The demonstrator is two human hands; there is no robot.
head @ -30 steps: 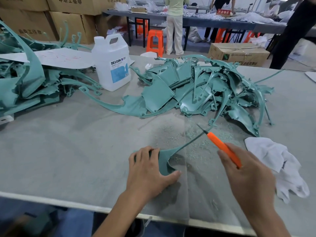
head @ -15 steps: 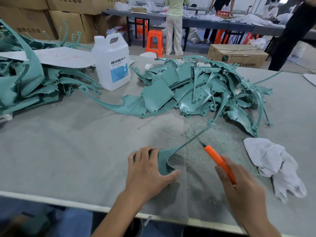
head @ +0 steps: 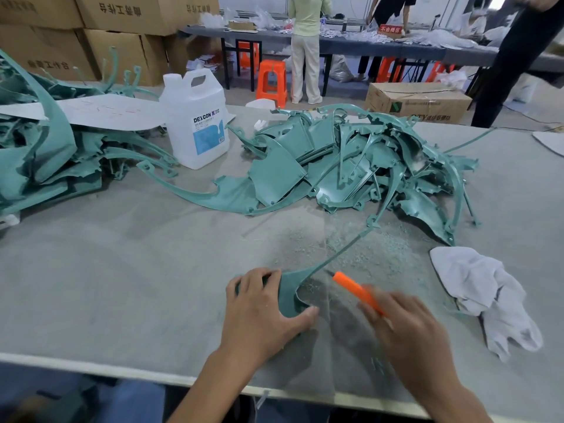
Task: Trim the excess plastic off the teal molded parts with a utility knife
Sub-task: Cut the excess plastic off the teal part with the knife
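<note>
A teal molded part (head: 290, 290) with a long thin arm lies flat on the grey table near the front edge. My left hand (head: 262, 312) presses on its wide end, fingers spread over it and thumb along its near edge. My right hand (head: 409, 331) grips an orange utility knife (head: 355, 291), blurred by motion, its blade tip just right of the part where the arm joins the wide end. Teal shavings (head: 366, 248) litter the table under the arm.
A big heap of teal parts (head: 351, 166) fills the middle of the table; another heap (head: 45, 157) lies far left. A white jug (head: 195, 120) stands between them. A white cloth (head: 488, 294) lies at the right. People stand at a far table.
My right hand has drawn the knife back along the thin arm toward me and to the left. My left hand and the part have stayed in place.
</note>
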